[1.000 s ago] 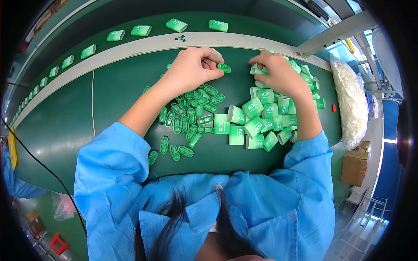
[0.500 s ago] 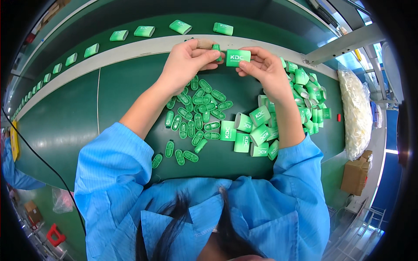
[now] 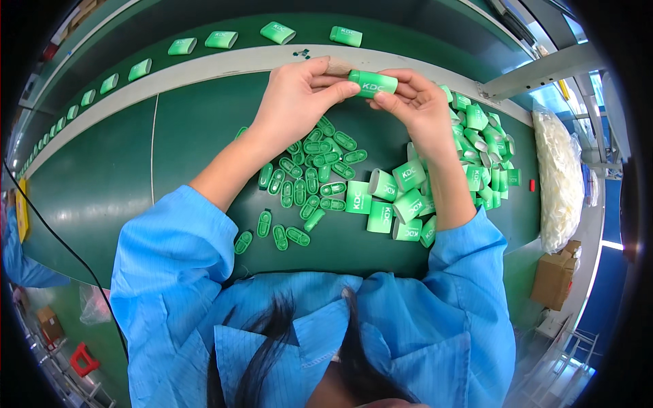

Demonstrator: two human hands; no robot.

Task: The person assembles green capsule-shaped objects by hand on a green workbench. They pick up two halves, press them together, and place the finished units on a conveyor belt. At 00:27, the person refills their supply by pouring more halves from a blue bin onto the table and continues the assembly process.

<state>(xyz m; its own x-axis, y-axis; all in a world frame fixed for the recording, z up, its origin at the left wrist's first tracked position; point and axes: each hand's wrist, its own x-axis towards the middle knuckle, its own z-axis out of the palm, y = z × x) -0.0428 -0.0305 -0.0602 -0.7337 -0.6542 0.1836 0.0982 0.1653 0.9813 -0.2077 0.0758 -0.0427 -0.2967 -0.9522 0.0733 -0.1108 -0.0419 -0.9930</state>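
Above the far part of the green table, both hands meet at one green flat-oval plastic casing (image 3: 378,83) with white print. My right hand (image 3: 420,112) closes on its right end between thumb and fingers. At its left end my left hand (image 3: 292,98) pinches a darker green oval end cap (image 3: 353,76), which sits against the casing's mouth; how deep it goes is hidden by the fingers. A tan wrap covers one left finger. Below the left hand lie many loose green oval caps (image 3: 311,180). Open-ended green casings (image 3: 358,197) lie in a group under the right forearm.
A larger heap of casings (image 3: 477,119) lies at the right. Beyond a pale rail (image 3: 224,68), capped-looking green pieces (image 3: 222,39) stand in a curved row. A clear bag of whitish parts (image 3: 558,177) is at the right edge. A black cable (image 3: 64,234) hangs at left.
The cap and casing, apart before, now touch end to end. Both hands have come together, the left moving right. Pieces beyond the rail have shifted slightly left.
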